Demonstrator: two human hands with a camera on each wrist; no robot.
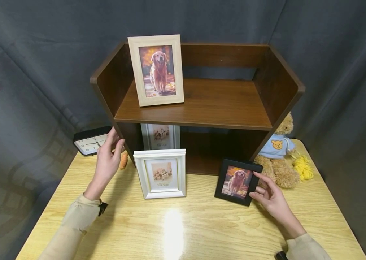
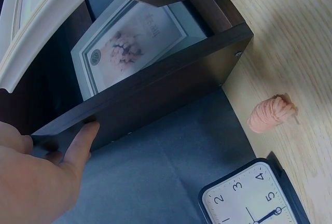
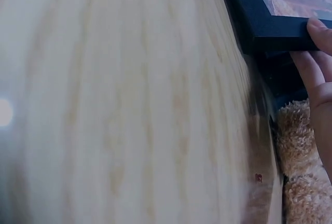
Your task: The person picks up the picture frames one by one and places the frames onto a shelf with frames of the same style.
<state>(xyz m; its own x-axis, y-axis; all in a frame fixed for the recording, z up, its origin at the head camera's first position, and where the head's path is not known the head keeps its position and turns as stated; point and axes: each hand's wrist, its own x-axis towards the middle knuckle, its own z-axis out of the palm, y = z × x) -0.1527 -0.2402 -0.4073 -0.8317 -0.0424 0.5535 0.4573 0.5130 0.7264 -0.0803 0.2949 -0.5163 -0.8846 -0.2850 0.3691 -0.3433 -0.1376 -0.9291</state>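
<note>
My left hand grips the front edge of the left side panel of a dark brown wooden shelf; the left wrist view shows its fingers against the panel's outer face. My right hand pinches the right edge of a black picture frame with a dog photo, which is tilted in front of the shelf's lower right. A white picture frame stands before the lower left opening, partly covering a grey-white frame inside. On the top board a cream frame leans, also with a dog photo.
Left of the shelf are a black-rimmed clock and an orange yarn bundle. On the right sit a teddy bear in a blue shirt and yellow yarn. Dark curtains surround the wooden table.
</note>
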